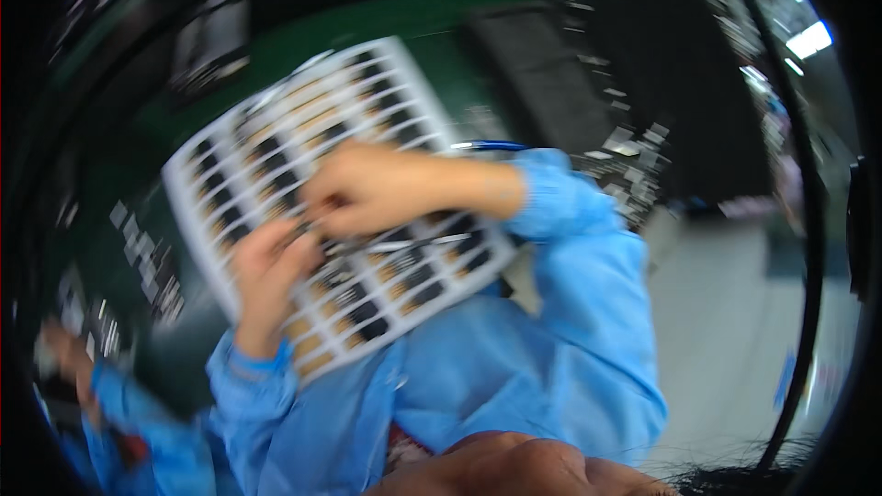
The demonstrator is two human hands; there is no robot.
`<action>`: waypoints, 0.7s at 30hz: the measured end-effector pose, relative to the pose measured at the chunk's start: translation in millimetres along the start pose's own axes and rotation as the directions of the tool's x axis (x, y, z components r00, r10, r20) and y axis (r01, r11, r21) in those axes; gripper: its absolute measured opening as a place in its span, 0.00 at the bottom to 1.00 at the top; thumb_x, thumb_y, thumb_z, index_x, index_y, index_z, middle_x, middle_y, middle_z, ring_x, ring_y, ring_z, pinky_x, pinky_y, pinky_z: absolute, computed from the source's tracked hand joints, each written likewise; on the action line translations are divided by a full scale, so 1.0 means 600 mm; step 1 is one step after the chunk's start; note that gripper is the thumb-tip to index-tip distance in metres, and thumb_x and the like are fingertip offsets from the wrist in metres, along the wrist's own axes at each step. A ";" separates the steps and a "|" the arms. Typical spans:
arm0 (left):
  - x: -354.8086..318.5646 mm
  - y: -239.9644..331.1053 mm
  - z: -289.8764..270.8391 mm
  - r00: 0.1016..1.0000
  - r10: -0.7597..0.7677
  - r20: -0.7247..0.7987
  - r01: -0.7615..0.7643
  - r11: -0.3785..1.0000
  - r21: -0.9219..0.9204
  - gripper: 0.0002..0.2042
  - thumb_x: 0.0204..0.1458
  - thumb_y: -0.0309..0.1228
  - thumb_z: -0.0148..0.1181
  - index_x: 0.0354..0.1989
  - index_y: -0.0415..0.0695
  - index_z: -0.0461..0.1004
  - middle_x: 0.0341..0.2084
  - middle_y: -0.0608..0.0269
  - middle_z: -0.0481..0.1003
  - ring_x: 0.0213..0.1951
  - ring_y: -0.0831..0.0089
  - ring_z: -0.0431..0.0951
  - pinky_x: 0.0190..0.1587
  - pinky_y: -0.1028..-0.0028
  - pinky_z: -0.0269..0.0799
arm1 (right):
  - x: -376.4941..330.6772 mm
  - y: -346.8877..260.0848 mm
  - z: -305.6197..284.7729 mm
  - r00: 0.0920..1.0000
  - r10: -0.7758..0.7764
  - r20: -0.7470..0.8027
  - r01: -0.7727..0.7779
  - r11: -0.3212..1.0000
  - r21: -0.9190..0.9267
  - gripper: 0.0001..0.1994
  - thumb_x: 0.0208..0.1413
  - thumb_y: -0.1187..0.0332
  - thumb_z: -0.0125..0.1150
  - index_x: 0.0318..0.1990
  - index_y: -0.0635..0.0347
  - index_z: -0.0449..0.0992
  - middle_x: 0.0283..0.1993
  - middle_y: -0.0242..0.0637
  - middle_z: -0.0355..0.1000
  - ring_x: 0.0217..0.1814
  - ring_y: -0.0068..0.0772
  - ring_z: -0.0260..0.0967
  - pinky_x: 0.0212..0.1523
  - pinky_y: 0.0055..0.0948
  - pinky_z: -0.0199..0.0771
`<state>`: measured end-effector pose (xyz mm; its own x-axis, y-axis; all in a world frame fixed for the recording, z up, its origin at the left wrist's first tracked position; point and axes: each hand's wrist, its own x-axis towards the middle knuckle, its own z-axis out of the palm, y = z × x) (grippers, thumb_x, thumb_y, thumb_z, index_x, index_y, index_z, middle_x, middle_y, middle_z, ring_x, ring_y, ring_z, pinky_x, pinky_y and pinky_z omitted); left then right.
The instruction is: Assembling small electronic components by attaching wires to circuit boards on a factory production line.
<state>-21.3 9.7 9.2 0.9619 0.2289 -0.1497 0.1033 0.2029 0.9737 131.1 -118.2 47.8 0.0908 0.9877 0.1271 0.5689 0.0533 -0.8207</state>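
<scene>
A white tray [191, 207] with rows of slots lies tilted in front of me, its slots filled with small black and tan pieces. Over its middle my two hands meet, fingertips close together. My right hand [367, 188] reaches in from the right with curled fingers; what it holds is too blurred to name. Just left of it, my left hand [265, 271] has thumb and fingers pinched at a small dark thing I cannot make out. A slender pale, shiny strip [423, 243] shows below my right hand, lying across the slots.
The green tabletop [404, 14] carries a dark grey block-like thing [537, 64] beyond the tray. Small pale pieces [147, 253] are scattered left, others [634, 165] right. A blue cord-like thing [491, 144] is beside my right wrist. Another person's hand [69, 354] is at lower left.
</scene>
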 end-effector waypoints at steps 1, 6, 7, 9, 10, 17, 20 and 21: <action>0.006 0.012 0.001 0.995 -0.014 0.095 0.018 0.999 -0.032 0.08 0.49 0.31 0.55 0.31 0.38 0.72 0.19 0.69 0.71 0.22 0.86 0.66 0.23 0.85 0.60 | -0.008 0.001 -0.009 0.997 0.062 0.043 -0.063 0.997 0.039 0.04 0.42 0.72 0.54 0.21 0.62 0.69 0.19 0.36 0.66 0.21 0.26 0.64 0.22 0.27 0.63; 0.010 0.010 0.009 0.997 -0.038 0.064 0.051 0.973 -0.226 0.05 0.50 0.28 0.54 0.32 0.39 0.71 0.20 0.68 0.72 0.19 0.89 0.64 0.20 0.88 0.57 | -0.019 0.001 -0.019 0.967 0.225 0.115 -0.253 0.881 0.399 0.10 0.45 0.72 0.59 0.36 0.65 0.71 0.31 0.31 0.70 0.32 0.18 0.66 0.34 0.18 0.67; 0.011 0.006 0.009 0.999 -0.016 0.043 0.026 0.969 -0.248 0.05 0.51 0.28 0.54 0.32 0.40 0.71 0.20 0.68 0.72 0.19 0.89 0.64 0.20 0.88 0.57 | -0.018 0.009 -0.016 0.954 0.251 0.163 -0.299 0.804 0.513 0.13 0.45 0.72 0.61 0.39 0.64 0.71 0.32 0.32 0.71 0.31 0.18 0.67 0.33 0.18 0.68; 0.012 0.001 0.002 0.999 0.003 -0.041 -0.014 0.963 -0.270 0.05 0.51 0.28 0.54 0.30 0.40 0.71 0.20 0.68 0.72 0.19 0.88 0.64 0.20 0.88 0.58 | -0.007 0.013 -0.023 0.941 0.238 0.239 -0.334 0.760 0.557 0.15 0.44 0.76 0.61 0.41 0.66 0.69 0.32 0.33 0.71 0.31 0.16 0.67 0.31 0.15 0.69; 0.015 -0.002 -0.001 0.995 0.015 -0.100 -0.044 0.954 -0.295 0.04 0.51 0.28 0.53 0.29 0.40 0.71 0.20 0.67 0.72 0.19 0.87 0.65 0.20 0.88 0.58 | 0.000 0.009 -0.033 0.911 0.284 0.300 -0.409 0.724 0.555 0.14 0.45 0.77 0.60 0.41 0.67 0.69 0.31 0.33 0.71 0.28 0.16 0.67 0.28 0.14 0.68; 0.053 -0.001 -0.049 0.981 0.160 -0.110 -0.161 0.987 0.002 0.05 0.49 0.27 0.55 0.28 0.38 0.72 0.18 0.71 0.69 0.18 0.87 0.62 0.20 0.86 0.56 | 0.073 0.032 -0.107 0.922 0.327 0.207 -0.360 0.921 0.148 0.11 0.43 0.77 0.54 0.38 0.65 0.71 0.24 0.31 0.71 0.17 0.14 0.62 0.17 0.12 0.61; 0.096 0.009 -0.065 0.964 0.204 -0.171 -0.185 0.975 0.123 0.06 0.47 0.26 0.57 0.32 0.38 0.71 0.17 0.73 0.68 0.16 0.88 0.62 0.18 0.87 0.55 | 0.108 0.040 -0.120 0.932 0.354 0.082 -0.356 0.934 0.012 0.10 0.43 0.77 0.53 0.36 0.64 0.72 0.24 0.32 0.70 0.19 0.16 0.62 0.18 0.15 0.63; 0.114 0.011 -0.066 0.958 0.193 -0.211 -0.174 0.979 0.104 0.07 0.46 0.24 0.57 0.34 0.37 0.71 0.16 0.72 0.68 0.16 0.88 0.63 0.17 0.87 0.56 | 0.117 0.049 -0.121 0.924 0.381 0.036 -0.379 0.924 -0.047 0.09 0.43 0.75 0.54 0.35 0.65 0.72 0.23 0.33 0.70 0.19 0.18 0.62 0.20 0.17 0.64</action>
<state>35.1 64.1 -1.6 0.8883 0.4591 0.0079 -0.0398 0.0599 0.9974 213.6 -57.9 72.9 0.2708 0.9383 -0.2152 0.5300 -0.3319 -0.7803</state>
